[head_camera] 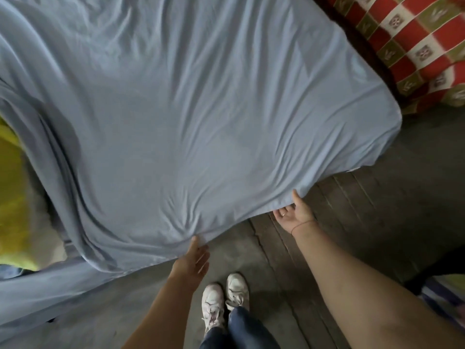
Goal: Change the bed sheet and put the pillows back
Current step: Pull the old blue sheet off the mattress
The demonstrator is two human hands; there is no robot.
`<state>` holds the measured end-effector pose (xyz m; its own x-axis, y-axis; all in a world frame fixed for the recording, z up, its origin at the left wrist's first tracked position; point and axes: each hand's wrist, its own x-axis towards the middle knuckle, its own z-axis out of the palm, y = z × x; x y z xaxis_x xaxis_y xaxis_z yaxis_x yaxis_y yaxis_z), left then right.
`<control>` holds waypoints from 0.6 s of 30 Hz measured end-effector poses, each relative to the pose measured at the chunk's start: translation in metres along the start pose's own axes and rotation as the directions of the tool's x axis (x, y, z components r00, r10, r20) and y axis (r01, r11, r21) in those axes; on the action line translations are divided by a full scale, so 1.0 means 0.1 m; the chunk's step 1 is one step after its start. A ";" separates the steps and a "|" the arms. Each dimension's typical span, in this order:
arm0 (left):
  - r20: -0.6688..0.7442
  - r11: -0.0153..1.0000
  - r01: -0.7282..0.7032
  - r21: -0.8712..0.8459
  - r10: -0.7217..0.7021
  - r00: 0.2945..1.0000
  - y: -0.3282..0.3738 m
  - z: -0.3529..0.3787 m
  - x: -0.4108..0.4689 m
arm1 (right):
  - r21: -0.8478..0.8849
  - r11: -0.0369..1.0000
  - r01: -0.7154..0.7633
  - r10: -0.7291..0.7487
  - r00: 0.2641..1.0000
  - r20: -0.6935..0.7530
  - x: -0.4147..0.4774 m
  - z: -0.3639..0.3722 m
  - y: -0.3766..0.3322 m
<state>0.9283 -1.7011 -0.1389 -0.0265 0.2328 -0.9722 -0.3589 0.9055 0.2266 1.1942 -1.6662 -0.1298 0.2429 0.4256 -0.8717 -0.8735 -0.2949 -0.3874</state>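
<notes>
Bed sheet (176,109), pale blue and plain, covers most of your view: it lies spread across the bed from the far left to the near middle, thin and soft, rippled with long shallow creases. Its right corner hangs rounded over the bed's edge, and its near left part drapes down in heavier folds toward the floor (364,210). That floor is grey and worn, with plank lines running across it on the right. At the far right, beside the bed, a checked blanket (415,46) in red, olive and white lies bunched up. At the left edge a blurred yellow cloth (12,197) shows past the sheet. You hold the near hem of the bed sheet with both hands. Your right hand (294,212) is palm up, thumb on top of the hem and fingers curled beneath it. Your left hand (193,258) pinches the hem where small creases gather at your thumb. Your white shoes (224,295) stand close together on the floor between your arms.
</notes>
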 end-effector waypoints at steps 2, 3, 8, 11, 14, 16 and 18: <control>0.062 0.992 0.078 0.104 -0.085 0.994 0.01 0.21 -0.01 | 0.045 0.998 0.032 -0.034 0.998 0.046 -0.02 0.02 -0.22; 0.105 0.983 0.087 0.162 -0.104 0.989 0.01 0.35 -0.05 | 0.049 0.998 0.044 -0.047 0.997 0.062 -0.02 0.01 -0.32; 0.296 0.947 0.026 0.321 -0.126 0.947 0.05 1.31 -0.35 | 0.085 0.994 0.065 -0.067 0.997 0.026 0.07 -0.16 -0.83; 0.379 0.953 -0.060 0.296 -0.059 0.923 0.11 1.93 -0.50 | 0.140 0.988 0.062 -0.065 0.998 0.017 0.18 -0.29 -1.16; 0.446 0.946 -0.191 0.260 0.057 0.893 0.15 2.53 -0.51 | 0.106 0.993 0.054 -0.053 0.998 -0.013 0.35 -0.45 -1.53; 0.460 0.927 -0.273 0.259 0.130 0.878 0.15 2.90 -0.49 | 0.041 0.998 0.045 -0.042 0.996 -0.075 0.44 -0.62 -1.72; 0.460 0.911 -0.315 0.266 0.167 0.872 0.09 3.22 -0.47 | -0.097 0.995 0.002 -0.014 0.993 -0.116 0.50 -0.81 -1.85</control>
<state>1.2267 -1.5897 -0.0723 0.3464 0.5180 -0.7821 -0.0708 0.8458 0.5288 1.4019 -1.6598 -0.1265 0.3024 0.3271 -0.8953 -0.8277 -0.3756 -0.4168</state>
